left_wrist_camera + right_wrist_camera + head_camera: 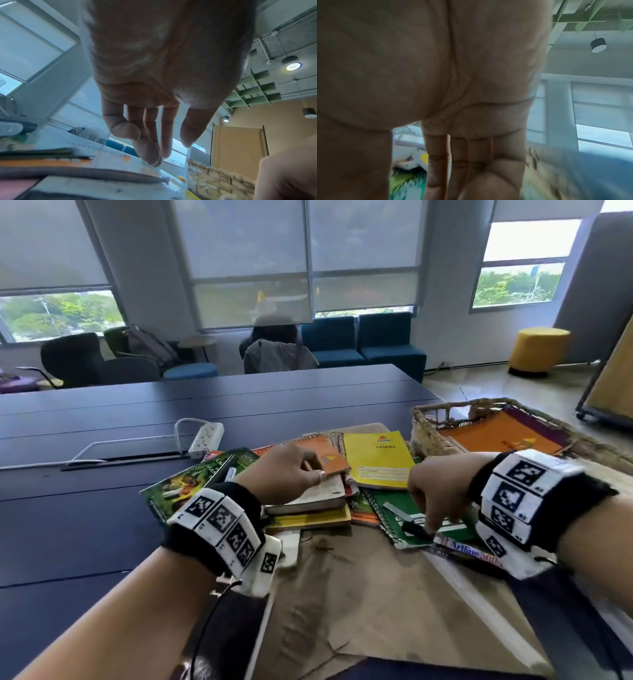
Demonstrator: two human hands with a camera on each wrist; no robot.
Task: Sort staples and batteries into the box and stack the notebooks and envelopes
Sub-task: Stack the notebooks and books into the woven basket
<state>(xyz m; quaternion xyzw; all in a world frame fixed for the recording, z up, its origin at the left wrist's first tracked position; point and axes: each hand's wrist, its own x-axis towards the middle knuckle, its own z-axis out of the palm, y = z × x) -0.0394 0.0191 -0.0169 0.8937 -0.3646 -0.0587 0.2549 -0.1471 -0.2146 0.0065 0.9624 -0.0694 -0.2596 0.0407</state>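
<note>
Left hand [287, 470]: fingers relaxed, resting on the orange notebook [325, 455], apparently steadying the pile beneath.
Right hand [435, 491]: fingers reach down toward the marker [416, 530]; grip undeterminable.
Basket [428, 436]: beyond right hand, holds one notebook.

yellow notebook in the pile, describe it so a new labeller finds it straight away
Start at the woven basket on the right end of the dark table. Just left of its near corner, at the back of the notebook pile, lies the yellow notebook, flat and face up. It is the only plain yellow cover with "SPIRAL" printed on it; the notebooks beside it are orange or green.
</note>
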